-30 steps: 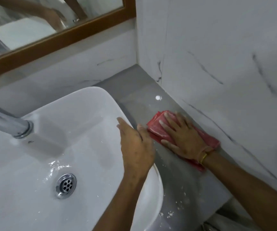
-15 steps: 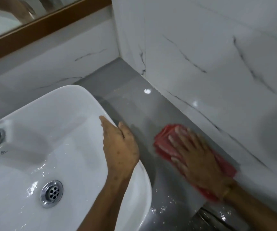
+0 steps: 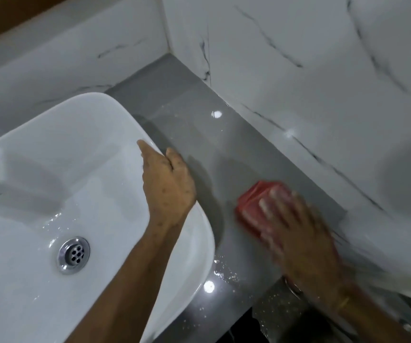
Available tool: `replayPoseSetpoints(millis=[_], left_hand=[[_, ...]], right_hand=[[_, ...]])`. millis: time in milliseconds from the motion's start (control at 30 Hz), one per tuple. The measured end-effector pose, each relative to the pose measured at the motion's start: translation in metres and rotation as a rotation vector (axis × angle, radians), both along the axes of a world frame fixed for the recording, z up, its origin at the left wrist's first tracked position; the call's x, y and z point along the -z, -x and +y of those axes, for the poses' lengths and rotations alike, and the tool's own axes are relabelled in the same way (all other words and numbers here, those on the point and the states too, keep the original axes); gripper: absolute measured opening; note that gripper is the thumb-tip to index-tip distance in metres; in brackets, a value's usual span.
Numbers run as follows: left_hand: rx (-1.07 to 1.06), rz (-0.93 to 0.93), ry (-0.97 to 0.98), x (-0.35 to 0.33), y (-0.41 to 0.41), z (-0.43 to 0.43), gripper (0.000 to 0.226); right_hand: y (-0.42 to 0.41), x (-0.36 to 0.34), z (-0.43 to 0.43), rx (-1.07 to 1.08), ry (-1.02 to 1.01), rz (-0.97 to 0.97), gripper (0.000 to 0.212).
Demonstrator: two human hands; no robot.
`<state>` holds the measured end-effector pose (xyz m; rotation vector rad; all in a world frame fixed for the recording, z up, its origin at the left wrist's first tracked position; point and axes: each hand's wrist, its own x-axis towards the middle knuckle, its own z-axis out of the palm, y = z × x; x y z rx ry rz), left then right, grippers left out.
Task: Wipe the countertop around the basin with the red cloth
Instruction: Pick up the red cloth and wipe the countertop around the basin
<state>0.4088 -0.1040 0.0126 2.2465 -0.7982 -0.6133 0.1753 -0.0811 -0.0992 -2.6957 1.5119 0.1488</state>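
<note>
Now your right hand presses flat, fingers spread, on the red cloth, which pokes out toward eleven o'clock; unwiped countertop lies that way, while your left hand braces on the basin rim.

one head-worn view looks steeply down, close over the basin and countertop corner.

The basin sits on the table at its left side, with the drain in its bottom. The left hand rests on the basin's right rim. Right of it, near the table's front edge and right wall, the right hand lies flat on the cloth.
</note>
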Motion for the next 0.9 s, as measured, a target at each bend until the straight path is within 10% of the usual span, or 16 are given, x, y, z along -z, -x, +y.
replayPoseSetpoints(millis=[633,900], left_hand=[[-0.026,0.028,0.027,0.003,-0.003,0.001,0.059],[0.200,-0.145,0.196,-0.049,0.013,0.100,0.050]], right_hand=[[-0.042,-0.006,0.087,0.227,-0.031,-0.151,0.061],[-0.110,-0.031,0.201,0.120,-0.382,-0.416,0.070]])
